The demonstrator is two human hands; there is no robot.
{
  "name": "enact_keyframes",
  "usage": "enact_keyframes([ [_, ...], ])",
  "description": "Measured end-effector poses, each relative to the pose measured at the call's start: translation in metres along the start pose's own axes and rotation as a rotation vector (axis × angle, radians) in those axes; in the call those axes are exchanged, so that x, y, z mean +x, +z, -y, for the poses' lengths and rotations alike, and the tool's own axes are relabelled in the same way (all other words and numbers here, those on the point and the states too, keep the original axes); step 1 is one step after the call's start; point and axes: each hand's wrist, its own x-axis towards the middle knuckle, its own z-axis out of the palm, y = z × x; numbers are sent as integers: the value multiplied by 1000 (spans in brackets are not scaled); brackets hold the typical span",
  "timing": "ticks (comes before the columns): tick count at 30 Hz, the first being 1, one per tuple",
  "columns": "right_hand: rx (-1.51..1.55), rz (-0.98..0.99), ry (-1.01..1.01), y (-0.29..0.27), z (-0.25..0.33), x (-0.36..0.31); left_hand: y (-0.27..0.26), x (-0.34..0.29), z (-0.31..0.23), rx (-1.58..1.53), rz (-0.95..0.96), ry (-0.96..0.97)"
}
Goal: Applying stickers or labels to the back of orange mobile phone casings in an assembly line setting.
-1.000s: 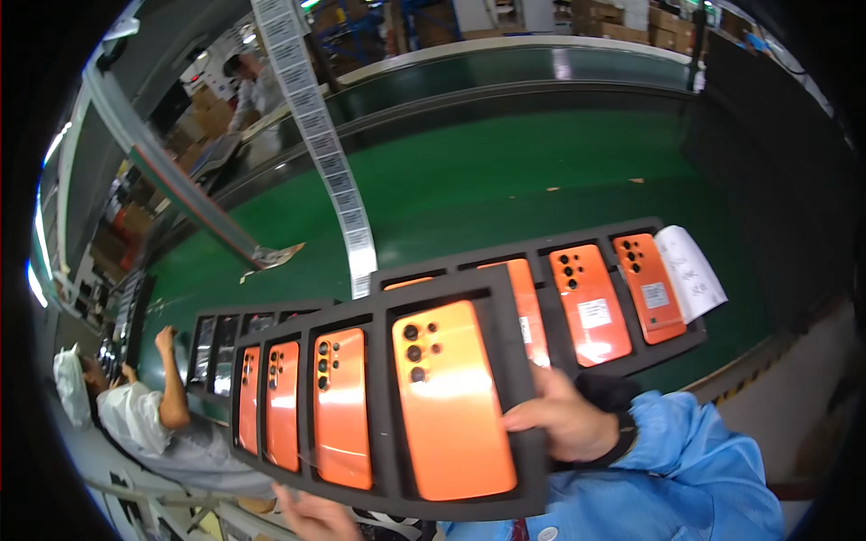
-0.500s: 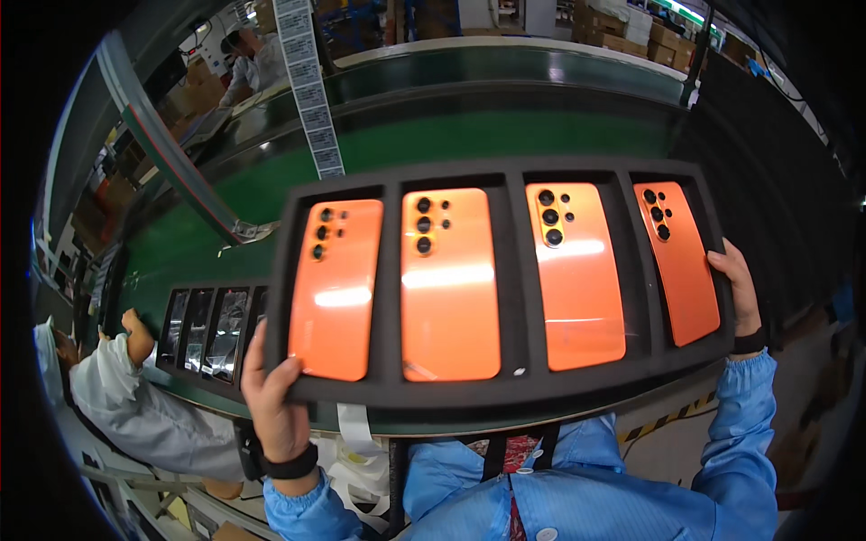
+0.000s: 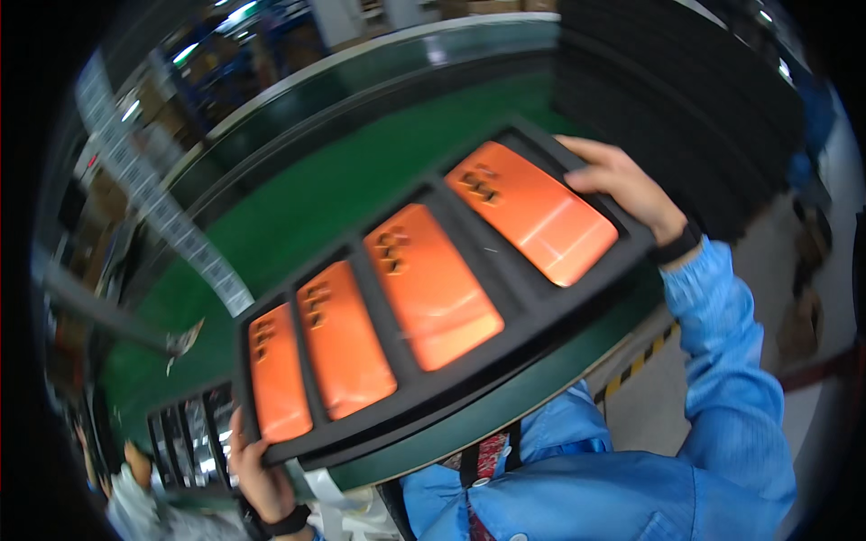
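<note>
A black foam tray (image 3: 442, 401) is held between my two hands above the green work surface, slanting up toward the right. Several orange smartphones (image 3: 431, 287) lie in its slots, backs up, with dark camera lenses at their far ends. My left hand (image 3: 262, 473) grips the tray's near left corner, thumb on top of the rim. At the far right end, my right hand (image 3: 622, 185) clasps the edge, its thumb over the rim beside the rightmost phone. The fingers beneath the tray are hidden. Motion blurs the picture slightly.
Another black tray with dark phones (image 3: 194, 437) rests on the green conveyor (image 3: 352, 203) at the left, near a co-worker's sleeve (image 3: 149, 514). A tall stack of black trays (image 3: 667, 108) stands at the far right. A strip of labels (image 3: 171, 207) hangs at the left.
The tray has swung from nearly level to slanted, its right end raised and its left end lowered. My view has turned right, bringing the black stack further into the picture.
</note>
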Motion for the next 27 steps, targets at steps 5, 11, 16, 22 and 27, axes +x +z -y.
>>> enact_keyframes([
  [5,185,-39,-67,-9,66,13,-39,25,-60,-71,30,82],
  [11,177,94,-201,-4,89,15,-13,7,-113,-87,-46,200],
  [16,209,17,-226,1,81,14,-44,13,-107,-184,35,189],
  [22,232,20,-227,1,91,11,-44,22,-103,-173,-43,175],
  [27,182,55,-215,-2,78,16,-85,47,-92,-110,174,153],
])
